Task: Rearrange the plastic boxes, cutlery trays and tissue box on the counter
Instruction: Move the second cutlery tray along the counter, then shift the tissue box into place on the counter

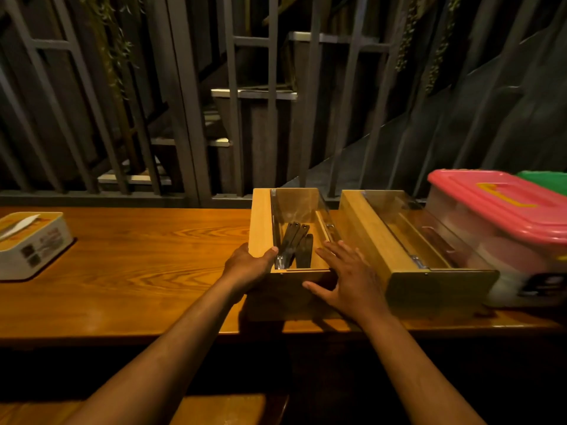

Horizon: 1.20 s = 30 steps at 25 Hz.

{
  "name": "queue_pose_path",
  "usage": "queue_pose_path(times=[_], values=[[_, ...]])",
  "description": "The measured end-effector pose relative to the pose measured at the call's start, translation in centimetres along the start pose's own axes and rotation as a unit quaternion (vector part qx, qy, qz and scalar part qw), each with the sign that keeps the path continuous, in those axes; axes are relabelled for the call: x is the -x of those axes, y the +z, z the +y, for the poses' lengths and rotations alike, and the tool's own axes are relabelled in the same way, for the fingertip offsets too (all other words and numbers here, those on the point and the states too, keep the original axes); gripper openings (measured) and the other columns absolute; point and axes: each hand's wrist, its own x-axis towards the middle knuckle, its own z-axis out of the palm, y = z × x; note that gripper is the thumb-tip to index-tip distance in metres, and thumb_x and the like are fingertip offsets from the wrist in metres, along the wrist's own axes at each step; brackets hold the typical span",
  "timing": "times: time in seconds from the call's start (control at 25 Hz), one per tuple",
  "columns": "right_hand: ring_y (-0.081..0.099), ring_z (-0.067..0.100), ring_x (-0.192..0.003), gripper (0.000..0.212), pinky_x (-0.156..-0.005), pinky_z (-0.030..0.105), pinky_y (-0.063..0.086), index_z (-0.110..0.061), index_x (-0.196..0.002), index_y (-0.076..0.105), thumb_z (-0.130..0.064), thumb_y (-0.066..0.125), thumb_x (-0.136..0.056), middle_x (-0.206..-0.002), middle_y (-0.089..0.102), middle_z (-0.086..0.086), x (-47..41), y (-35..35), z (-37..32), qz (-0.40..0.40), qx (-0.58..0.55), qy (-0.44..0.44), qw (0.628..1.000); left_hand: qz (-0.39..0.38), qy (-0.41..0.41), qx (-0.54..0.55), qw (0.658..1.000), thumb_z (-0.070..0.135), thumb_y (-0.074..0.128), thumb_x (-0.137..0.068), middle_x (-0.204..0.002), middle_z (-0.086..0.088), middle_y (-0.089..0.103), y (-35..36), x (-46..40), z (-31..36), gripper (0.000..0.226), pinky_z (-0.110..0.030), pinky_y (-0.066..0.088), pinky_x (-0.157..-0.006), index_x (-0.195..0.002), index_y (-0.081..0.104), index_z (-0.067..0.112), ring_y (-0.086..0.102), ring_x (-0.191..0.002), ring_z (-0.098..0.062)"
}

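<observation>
Two wooden cutlery trays with clear hinged lids stand side by side on the wooden counter (138, 271). The left cutlery tray (260, 222) holds dark-handled cutlery (296, 245). My left hand (248, 265) grips its near left corner, thumb over the rim. My right hand (346, 277) lies flat, fingers spread, against its near right corner, between the two trays. The right cutlery tray (371, 240) sits angled beside a clear plastic box with a pink lid (503, 207). A green-lidded box (549, 177) shows behind it. A white tissue box (30, 243) rests at the far left.
A dark metal railing (190, 118) with hanging vines runs along the counter's far edge, with stairs beyond it. A wide stretch of bare counter lies between the tissue box and the left tray. A wooden bench edge (221, 409) shows below.
</observation>
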Motion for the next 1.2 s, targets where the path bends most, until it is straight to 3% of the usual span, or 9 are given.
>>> queue_pose_path(times=[0.24,0.48,0.68,0.8,0.92,1.08,1.2], values=[[0.018,0.016,-0.147,0.078,-0.118,0.040,0.009,-0.036,-0.146,0.033,-0.074,0.050,-0.079,-0.157,0.030,-0.008,0.2,-0.3,2.2,0.013,0.022,0.007,1.000,-0.006,-0.004,-0.001,1.000,0.053,0.065,-0.085,-0.136,-0.010,0.053,2.4,-0.1,1.3,0.070,-0.049,0.050,-0.097,-0.141,0.041,0.019,0.051,-0.123,-0.034],[0.020,0.017,-0.147,0.078,-0.117,0.046,0.025,-0.037,-0.145,0.034,-0.072,0.053,-0.078,-0.155,0.033,-0.008,0.5,-0.2,2.4,0.019,-0.001,0.026,0.999,-0.012,-0.006,0.005,1.000,0.051,0.066,-0.085,-0.137,-0.010,0.053,2.6,0.2,1.9,0.071,-0.047,0.049,-0.098,-0.142,0.040,0.018,0.050,-0.124,-0.033],[0.022,0.017,-0.145,0.075,-0.118,0.046,0.019,-0.038,-0.143,0.037,-0.076,0.047,-0.078,-0.154,0.035,-0.008,0.2,-0.9,1.2,0.004,0.004,0.047,0.999,-0.049,-0.013,-0.005,0.999,0.048,0.060,-0.090,-0.139,-0.010,0.051,1.9,0.8,2.1,0.065,-0.047,0.050,-0.097,-0.143,0.038,0.019,0.050,-0.124,-0.033],[0.029,0.016,-0.142,0.066,-0.118,0.048,0.017,-0.036,-0.140,0.043,-0.071,0.045,-0.083,-0.150,0.042,-0.007,-0.8,-0.7,-1.2,0.036,-0.005,0.038,0.999,-0.048,0.037,-0.034,0.998,0.036,0.056,-0.095,-0.137,-0.006,0.056,0.3,1.5,2.4,0.048,-0.038,0.048,-0.094,-0.139,0.048,0.018,0.053,-0.122,-0.028],[0.034,0.019,-0.140,0.058,-0.116,0.051,0.023,-0.032,-0.139,0.046,-0.059,0.050,-0.088,-0.147,0.046,-0.004,-2.3,0.7,-6.1,0.048,-0.027,-0.008,0.998,0.050,0.114,-0.138,0.983,0.036,0.056,-0.094,-0.133,0.001,0.062,-4.0,2.1,1.2,0.035,-0.032,0.046,-0.094,-0.127,0.062,0.025,0.057,-0.120,-0.020],[0.037,0.022,-0.138,0.051,-0.114,0.054,0.027,-0.030,-0.137,0.049,-0.048,0.054,-0.089,-0.144,0.049,-0.001,-4.4,3.3,-14.1,0.063,-0.073,-0.063,0.993,0.232,0.182,-0.300,0.907,0.043,0.056,-0.092,-0.119,0.004,0.069,-13.1,3.5,-2.2,0.035,-0.034,0.052,-0.078,-0.124,0.063,0.033,0.064,-0.104,-0.020],[0.034,0.021,-0.140,0.050,-0.114,0.051,0.028,-0.032,-0.138,0.047,-0.048,0.052,-0.090,-0.146,0.048,-0.003,-5.7,6.4,-21.2,0.045,-0.080,-0.098,0.991,0.276,0.198,-0.316,0.886,0.041,0.056,-0.093,-0.120,0.003,0.068,-20.8,3.9,-6.2,0.035,-0.036,0.052,-0.082,-0.126,0.062,0.032,0.063,-0.106,-0.018]])
